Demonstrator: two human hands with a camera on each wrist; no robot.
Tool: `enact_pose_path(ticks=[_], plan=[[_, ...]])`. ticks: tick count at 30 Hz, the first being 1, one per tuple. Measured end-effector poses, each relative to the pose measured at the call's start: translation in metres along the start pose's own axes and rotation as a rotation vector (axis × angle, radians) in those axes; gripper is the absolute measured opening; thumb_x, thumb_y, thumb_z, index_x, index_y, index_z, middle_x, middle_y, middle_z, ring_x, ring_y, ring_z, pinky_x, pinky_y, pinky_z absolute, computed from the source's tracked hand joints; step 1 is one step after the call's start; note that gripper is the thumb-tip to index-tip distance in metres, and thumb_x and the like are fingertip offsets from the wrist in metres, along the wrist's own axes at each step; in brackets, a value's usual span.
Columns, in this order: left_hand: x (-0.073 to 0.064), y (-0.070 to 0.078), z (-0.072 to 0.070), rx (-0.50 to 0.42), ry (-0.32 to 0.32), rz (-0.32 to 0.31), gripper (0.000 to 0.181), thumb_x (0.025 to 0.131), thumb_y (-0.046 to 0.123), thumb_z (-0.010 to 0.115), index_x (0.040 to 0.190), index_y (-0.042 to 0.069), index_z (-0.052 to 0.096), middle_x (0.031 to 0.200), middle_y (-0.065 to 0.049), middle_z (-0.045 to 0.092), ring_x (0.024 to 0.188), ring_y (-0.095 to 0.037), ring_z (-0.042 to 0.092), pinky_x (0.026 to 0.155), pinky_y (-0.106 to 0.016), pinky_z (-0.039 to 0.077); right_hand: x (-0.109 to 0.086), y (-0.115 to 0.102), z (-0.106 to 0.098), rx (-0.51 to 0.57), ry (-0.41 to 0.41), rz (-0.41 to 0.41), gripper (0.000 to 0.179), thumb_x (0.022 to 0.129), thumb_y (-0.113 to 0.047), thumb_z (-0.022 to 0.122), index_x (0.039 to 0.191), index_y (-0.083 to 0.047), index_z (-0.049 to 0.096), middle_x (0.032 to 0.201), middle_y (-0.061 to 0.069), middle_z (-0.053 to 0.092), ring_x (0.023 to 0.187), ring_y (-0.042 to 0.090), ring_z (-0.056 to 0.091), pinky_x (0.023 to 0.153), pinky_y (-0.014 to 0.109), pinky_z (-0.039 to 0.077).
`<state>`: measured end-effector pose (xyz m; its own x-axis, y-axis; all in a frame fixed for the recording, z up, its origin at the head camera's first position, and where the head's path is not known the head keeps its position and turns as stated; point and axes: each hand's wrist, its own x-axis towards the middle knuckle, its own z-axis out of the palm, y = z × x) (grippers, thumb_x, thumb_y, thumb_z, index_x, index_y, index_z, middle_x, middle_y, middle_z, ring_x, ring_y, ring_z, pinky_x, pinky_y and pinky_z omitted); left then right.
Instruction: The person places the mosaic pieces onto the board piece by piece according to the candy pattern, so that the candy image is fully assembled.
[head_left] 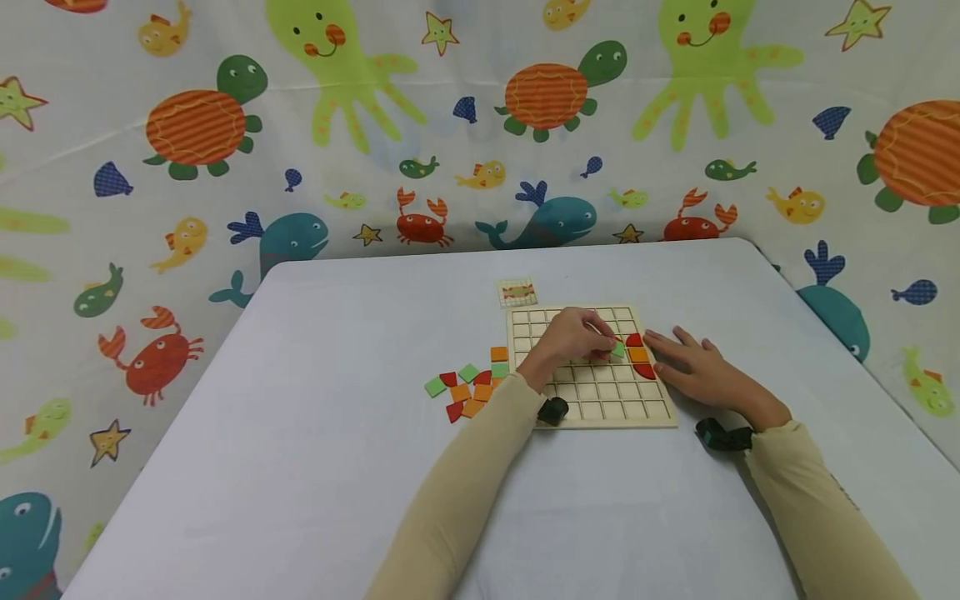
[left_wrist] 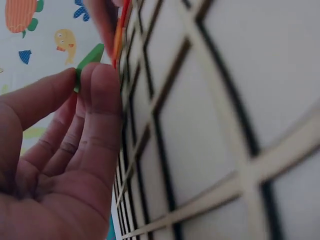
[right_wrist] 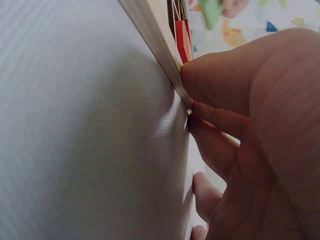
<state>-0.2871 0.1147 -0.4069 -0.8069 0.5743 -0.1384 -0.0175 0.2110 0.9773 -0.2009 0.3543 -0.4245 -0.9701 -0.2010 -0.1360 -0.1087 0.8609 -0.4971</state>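
Observation:
Over the wooden grid board (head_left: 622,423), my left hand (head_left: 576,335) pinches a small green square tile (head_left: 618,349) between thumb and fingertips. In the left wrist view, that green tile (left_wrist: 90,60) is tilted, with the fingertips close beside the grid bars. An orange square tile (head_left: 638,355) sits in the board's right column, between red curved pieces (head_left: 644,371). My right hand (head_left: 701,371) lies on the table at the board's right side, fingers mostly straight. In the right wrist view, its fingertips (right_wrist: 190,75) touch the board's edge (right_wrist: 155,42).
Loose orange (head_left: 460,392), green (head_left: 435,387) and red tiles (head_left: 454,412) lie left of the board, partly beside the left sleeve. A small pattern card (head_left: 517,292) lies behind the board. The white table (head_left: 300,467) ends at a sea-animal curtain (head_left: 420,92).

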Motion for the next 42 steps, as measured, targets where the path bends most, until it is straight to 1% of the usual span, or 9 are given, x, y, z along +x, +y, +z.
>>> enact_pose_path(ticks=[3, 9, 11, 18, 21, 25, 29, 34, 42], plan=[[-0.001, 0.0, 0.005, 0.056, 0.041, -0.027, 0.005, 0.097, 0.0, 0.078, 0.098, -0.003, 0.075, 0.076, -0.011, 0.073, 0.064, -0.021, 0.07, 0.068, -0.03, 0.061, 0.0, 0.0, 0.001, 0.004, -0.003, 0.004, 0.065, 0.109, -0.029, 0.06, 0.163, 0.0, 0.038, 0.167, 0.031, 0.028, 0.155, 0.06, 0.003, 0.117, 0.079, -0.002], [-0.001, 0.003, 0.014, 0.149, 0.112, -0.042, 0.004, 0.097, 0.002, 0.079, 0.095, -0.002, 0.077, 0.073, -0.007, 0.073, 0.061, -0.017, 0.068, 0.064, -0.026, 0.058, 0.001, -0.002, -0.001, -0.003, -0.007, 0.001, 0.065, 0.109, -0.027, 0.061, 0.163, 0.0, 0.037, 0.168, 0.031, 0.027, 0.155, 0.06, 0.003, 0.117, 0.079, -0.003], [0.0, 0.004, 0.016, 0.165, 0.129, -0.05, 0.005, 0.096, 0.002, 0.079, 0.092, -0.001, 0.077, 0.072, -0.007, 0.073, 0.06, -0.017, 0.068, 0.063, -0.025, 0.057, 0.001, -0.002, -0.002, -0.001, -0.007, -0.002, 0.065, 0.109, -0.027, 0.061, 0.163, 0.0, 0.038, 0.168, 0.031, 0.027, 0.155, 0.06, 0.004, 0.117, 0.079, -0.003], [0.004, 0.006, 0.021, 0.23, 0.137, -0.039, 0.009, 0.095, 0.003, 0.081, 0.088, 0.0, 0.077, 0.07, -0.005, 0.071, 0.057, -0.013, 0.066, 0.059, -0.022, 0.055, 0.001, -0.002, -0.003, -0.007, -0.008, -0.006, 0.066, 0.109, -0.028, 0.061, 0.163, 0.0, 0.037, 0.168, 0.03, 0.028, 0.155, 0.061, 0.004, 0.116, 0.08, -0.002], [0.005, 0.005, 0.023, 0.246, 0.14, -0.043, 0.012, 0.095, 0.003, 0.082, 0.084, 0.002, 0.076, 0.069, -0.006, 0.071, 0.057, -0.013, 0.065, 0.058, -0.021, 0.055, 0.001, -0.002, -0.002, -0.009, -0.008, -0.009, 0.066, 0.109, -0.028, 0.061, 0.163, 0.001, 0.037, 0.167, 0.03, 0.028, 0.155, 0.062, 0.004, 0.116, 0.081, -0.002], [0.004, 0.006, 0.024, 0.267, 0.136, -0.03, 0.015, 0.095, 0.003, 0.082, 0.081, 0.003, 0.075, 0.068, -0.007, 0.07, 0.056, -0.013, 0.064, 0.057, -0.021, 0.053, 0.0, -0.001, -0.002, -0.007, -0.006, -0.011, 0.065, 0.109, -0.027, 0.06, 0.163, 0.002, 0.037, 0.167, 0.03, 0.028, 0.155, 0.062, 0.004, 0.116, 0.081, -0.002], [0.004, 0.005, 0.025, 0.279, 0.135, -0.018, 0.016, 0.095, 0.003, 0.082, 0.081, 0.004, 0.074, 0.068, -0.006, 0.07, 0.056, -0.013, 0.065, 0.057, -0.021, 0.053, -0.001, -0.001, -0.001, -0.006, -0.004, -0.016, 0.065, 0.109, -0.026, 0.06, 0.162, 0.002, 0.037, 0.167, 0.031, 0.028, 0.155, 0.062, 0.004, 0.116, 0.081, -0.002], [0.003, 0.002, 0.025, 0.284, 0.148, -0.008, 0.016, 0.094, 0.006, 0.083, 0.081, 0.005, 0.075, 0.069, -0.004, 0.07, 0.057, -0.013, 0.065, 0.059, -0.02, 0.053, -0.001, 0.001, 0.0, -0.004, -0.002, -0.018, 0.064, 0.109, -0.026, 0.06, 0.162, 0.002, 0.038, 0.167, 0.031, 0.028, 0.155, 0.062, 0.005, 0.116, 0.081, -0.002], [0.001, 0.001, 0.028, 0.29, 0.173, 0.001, 0.013, 0.093, 0.004, 0.084, 0.082, 0.003, 0.078, 0.067, -0.004, 0.069, 0.055, -0.013, 0.064, 0.059, -0.02, 0.052, -0.002, 0.001, 0.0, -0.004, -0.004, -0.016, 0.065, 0.109, -0.029, 0.059, 0.162, 0.002, 0.038, 0.167, 0.032, 0.028, 0.155, 0.061, 0.005, 0.116, 0.081, -0.002]])
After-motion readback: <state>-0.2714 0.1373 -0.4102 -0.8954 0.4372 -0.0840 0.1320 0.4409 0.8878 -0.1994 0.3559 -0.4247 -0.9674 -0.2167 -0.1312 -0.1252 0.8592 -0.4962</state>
